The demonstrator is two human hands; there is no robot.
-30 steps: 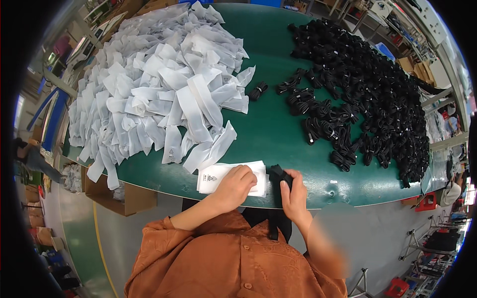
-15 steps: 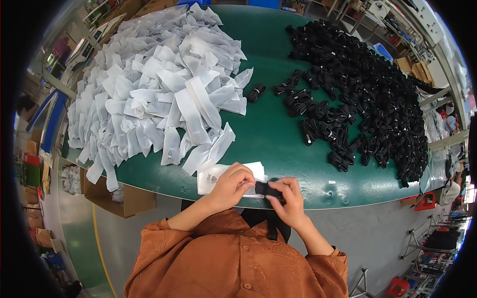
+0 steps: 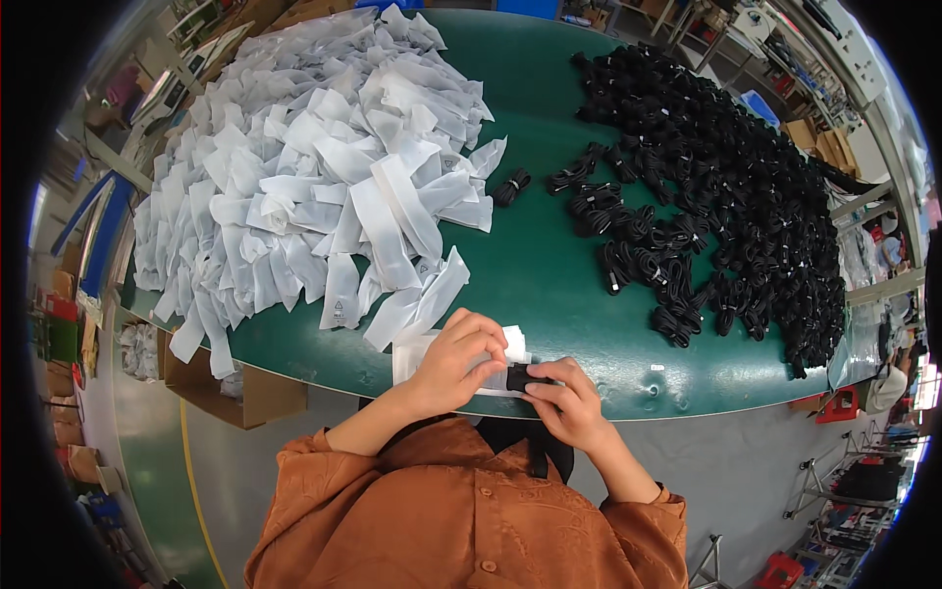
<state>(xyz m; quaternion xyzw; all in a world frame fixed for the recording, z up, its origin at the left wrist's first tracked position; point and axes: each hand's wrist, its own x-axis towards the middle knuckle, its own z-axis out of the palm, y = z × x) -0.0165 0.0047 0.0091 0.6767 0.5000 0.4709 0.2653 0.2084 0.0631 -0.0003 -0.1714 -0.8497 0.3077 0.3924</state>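
Note:
At the near edge of the table, a small stack of flat white bags (image 3: 405, 359) lies under my left hand (image 3: 455, 365). That hand is closed, thumb and fingers pinching the top bag near its open end. My right hand (image 3: 569, 402) is closed round a bundled black cable (image 3: 518, 377), whose left end meets the bag's mouth by my left fingertips. How far the cable is inside the bag is partly hidden by my fingers. A heap of filled white bags (image 3: 294, 187) rises beyond my left hand.
A large heap of bundled black cables (image 3: 726, 196) covers the right of the green table (image 3: 530, 285). One lone cable bundle (image 3: 511, 187) lies between the heaps. Below the table's left edge stands an open cardboard box (image 3: 235, 398). A metal frame (image 3: 888, 285) stands at right.
My left fingers have lifted slightly along the bag's edge. The right hand has turned a little over the cable, still gripping it against the bag's mouth. The whole view has shifted slightly.

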